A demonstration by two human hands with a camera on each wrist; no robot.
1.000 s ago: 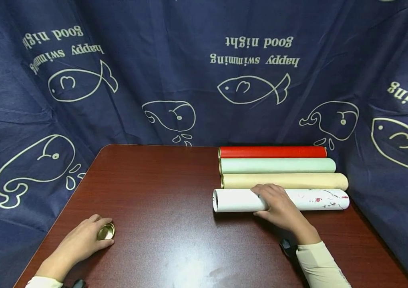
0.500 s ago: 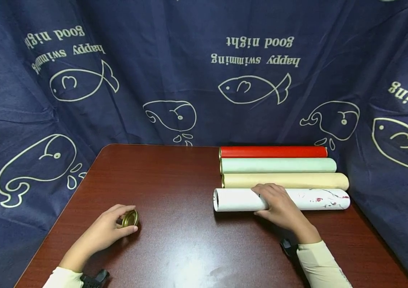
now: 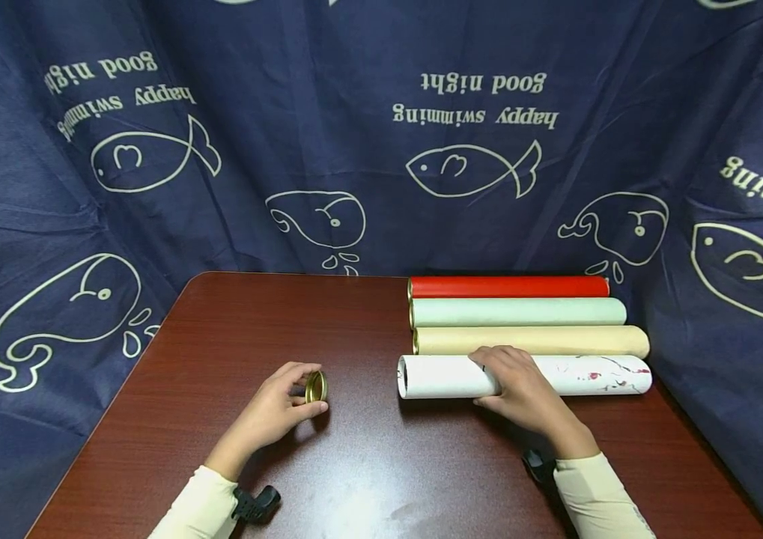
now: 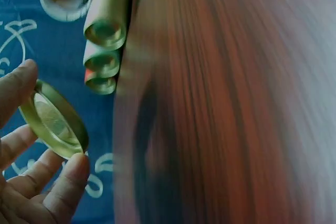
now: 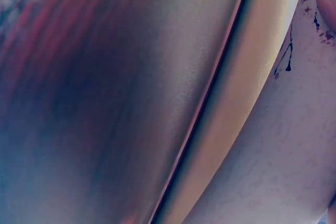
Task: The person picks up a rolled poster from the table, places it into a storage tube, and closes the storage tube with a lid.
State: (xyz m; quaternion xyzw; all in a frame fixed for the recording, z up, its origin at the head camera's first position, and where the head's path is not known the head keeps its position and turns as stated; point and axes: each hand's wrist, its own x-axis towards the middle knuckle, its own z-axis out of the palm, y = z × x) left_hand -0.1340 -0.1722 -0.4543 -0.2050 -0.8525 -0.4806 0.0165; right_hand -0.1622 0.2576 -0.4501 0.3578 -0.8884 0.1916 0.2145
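My left hand [image 3: 273, 408] pinches a round gold metal lid [image 3: 316, 387] by its edge, with the thumb on one side and fingers on the other. In the left wrist view the lid [image 4: 79, 121] is tilted and its recessed face shows. The right hand [image 3: 523, 393] grips a white cardboard tube [image 3: 445, 376] around its middle. That tube lies on its side, printed with red and dark branches toward the right. Its uncapped left end faces the left hand, a short gap away from the lid.
Behind the white tube lie a yellow tube [image 3: 549, 340], a pale green tube [image 3: 519, 312] and a red tube [image 3: 509, 287], side by side with gold left ends. All rest on a dark red wooden table [image 3: 273, 322]. A blue curtain [image 3: 354, 90] hangs behind.
My left hand has carried the lid rightward and slightly away from me, toward the white tube, turning it more upright. The right hand and the tubes have stayed put.
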